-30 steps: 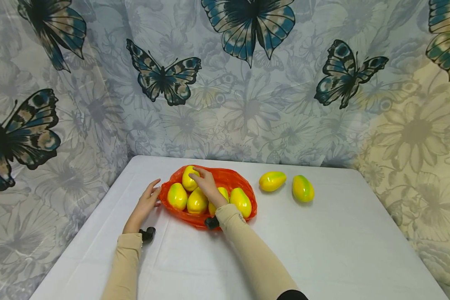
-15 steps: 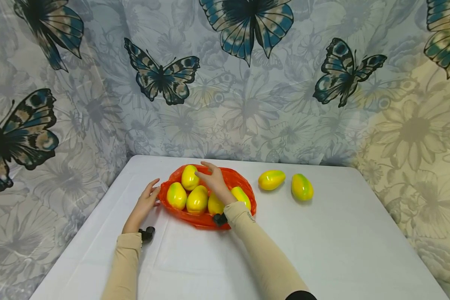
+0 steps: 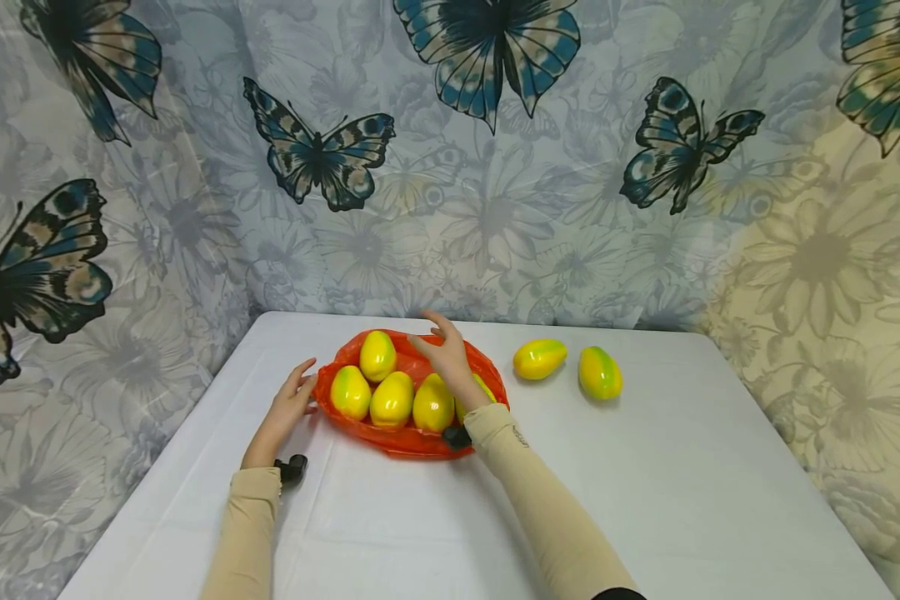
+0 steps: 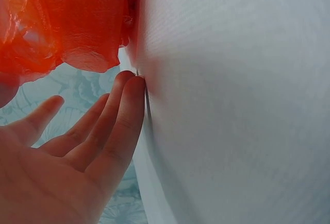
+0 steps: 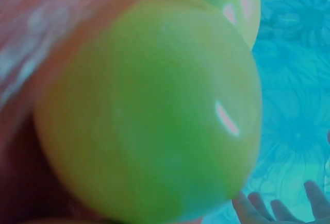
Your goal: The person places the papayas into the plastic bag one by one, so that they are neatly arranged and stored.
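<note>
A red plastic bag point(image 3: 390, 443) lies spread open on the table with several glossy yellow-green mangoes point(image 3: 392, 400) in it. My left hand point(image 3: 283, 417) is at the bag's left side, fingers extended beside its edge. In the left wrist view its fingertips point(image 4: 135, 87) are near the tabletop, just below the red plastic point(image 4: 90, 38). Over the right part of the bag is my right hand point(image 3: 450, 362), its fingers spread and holding nothing. It partly hides the rightmost mango in the bag. In the right wrist view a mango point(image 5: 160, 105) fills most of the picture.
Two more mangoes, one lying sideways point(image 3: 540, 359) and one greener point(image 3: 600, 373), lie on the white-covered table point(image 3: 645, 483) right of the bag. Behind the table hangs a floral cloth point(image 3: 495, 217) with butterflies.
My right hand has let go of the mango at the back left of the bag and moved right, its fingers opening. The left hand has stayed in place.
</note>
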Motion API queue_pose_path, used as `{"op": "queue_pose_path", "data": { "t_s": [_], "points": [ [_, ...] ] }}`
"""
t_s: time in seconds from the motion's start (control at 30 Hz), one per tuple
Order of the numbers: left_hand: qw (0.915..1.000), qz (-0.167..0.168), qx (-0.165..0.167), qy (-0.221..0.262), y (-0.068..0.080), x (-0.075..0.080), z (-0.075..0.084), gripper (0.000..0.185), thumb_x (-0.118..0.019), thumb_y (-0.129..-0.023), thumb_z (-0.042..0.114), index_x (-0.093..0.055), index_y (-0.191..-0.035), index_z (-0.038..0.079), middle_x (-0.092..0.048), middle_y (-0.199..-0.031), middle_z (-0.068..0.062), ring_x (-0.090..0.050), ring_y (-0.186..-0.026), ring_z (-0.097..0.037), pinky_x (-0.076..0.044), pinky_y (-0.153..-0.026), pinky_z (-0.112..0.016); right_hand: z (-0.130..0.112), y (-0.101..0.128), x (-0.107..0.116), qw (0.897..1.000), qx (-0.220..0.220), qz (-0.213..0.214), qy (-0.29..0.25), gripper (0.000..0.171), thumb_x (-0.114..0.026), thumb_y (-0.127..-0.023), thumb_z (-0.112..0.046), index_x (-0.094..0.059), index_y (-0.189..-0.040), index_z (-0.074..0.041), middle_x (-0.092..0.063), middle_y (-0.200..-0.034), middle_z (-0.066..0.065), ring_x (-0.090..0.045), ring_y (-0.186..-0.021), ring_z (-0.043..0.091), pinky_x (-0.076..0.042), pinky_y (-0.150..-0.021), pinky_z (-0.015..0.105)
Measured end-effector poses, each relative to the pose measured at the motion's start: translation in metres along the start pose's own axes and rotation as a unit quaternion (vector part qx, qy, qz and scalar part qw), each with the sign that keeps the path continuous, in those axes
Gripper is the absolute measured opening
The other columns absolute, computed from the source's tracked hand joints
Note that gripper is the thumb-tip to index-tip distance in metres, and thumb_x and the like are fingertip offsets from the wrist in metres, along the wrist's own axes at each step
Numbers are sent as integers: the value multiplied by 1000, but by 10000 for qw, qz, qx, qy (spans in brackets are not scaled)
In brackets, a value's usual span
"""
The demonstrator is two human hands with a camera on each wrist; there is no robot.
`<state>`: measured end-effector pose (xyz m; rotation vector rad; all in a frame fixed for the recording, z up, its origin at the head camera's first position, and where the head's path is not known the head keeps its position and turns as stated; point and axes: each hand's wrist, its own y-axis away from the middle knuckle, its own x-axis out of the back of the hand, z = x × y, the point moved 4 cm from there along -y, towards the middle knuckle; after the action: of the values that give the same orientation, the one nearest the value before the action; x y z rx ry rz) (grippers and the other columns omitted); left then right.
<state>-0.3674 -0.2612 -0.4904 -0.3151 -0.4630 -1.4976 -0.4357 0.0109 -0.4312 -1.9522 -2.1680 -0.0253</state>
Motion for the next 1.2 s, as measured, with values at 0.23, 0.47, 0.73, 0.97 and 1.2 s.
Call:
{"op": "queue_pose_path", "data": {
  "t_s": [0.23, 0.47, 0.73, 0.97, 1.2],
  "points": [
    [10000, 16, 12, -29, -1, -1, 0, 59, -31, -106, 41, -16, -157, 14, -36, -148, -28, -56, -121, -43, -55, -93, -42, 1, 1, 19, 9998, -67, 211, -32, 64, -71, -90, -22, -43, -147, -22, -34, -157, 2, -38, -140, 33, -43, -109, 50],
    [10000, -17, -2, -7, -1, -2, -1, 60, -32, -106, 42, -16, -157, 13, -37, -148, -29, -56, -120, -42, -55, -93, -41, 8, 0, 46, 9993, -66, 367, 87, 66, -70, -90, -23, -41, -149, -18, -33, -158, 4, -36, -141, 35, -38, -113, 51],
    [10000, -39, -23, -27, 0, 0, 0, 61, -31, -106, 44, -15, -157, 15, -36, -147, -28, -55, -121, -42, -55, -94, -42, 16, 0, 75, 9981, 17, 582, 218, 67, -70, -91, -24, -39, -150, -17, -31, -159, 6, -36, -141, 36, -32, -117, 52],
    [9999, -83, 8, -70, -1, 0, -1, 63, -31, -105, 46, -14, -157, 16, -35, -148, -27, -54, -123, -42, -54, -95, -42, 20, 5, 102, 9957, -65, 843, 369, 66, -70, -91, -25, -39, -149, -18, -33, -158, 9, -36, -140, 35, -27, -119, 52],
    [10000, -60, -8, -76, -1, -1, -1, 60, -32, -106, 43, -16, -157, 15, -36, -148, -29, -52, -124, -42, -56, -92, -42, 26, 9, 128, 9930, -154, 1032, 553, 68, -71, -90, -24, -39, -150, -17, -32, -159, 10, -31, -144, 34, -24, -120, 51]
  ]
}}
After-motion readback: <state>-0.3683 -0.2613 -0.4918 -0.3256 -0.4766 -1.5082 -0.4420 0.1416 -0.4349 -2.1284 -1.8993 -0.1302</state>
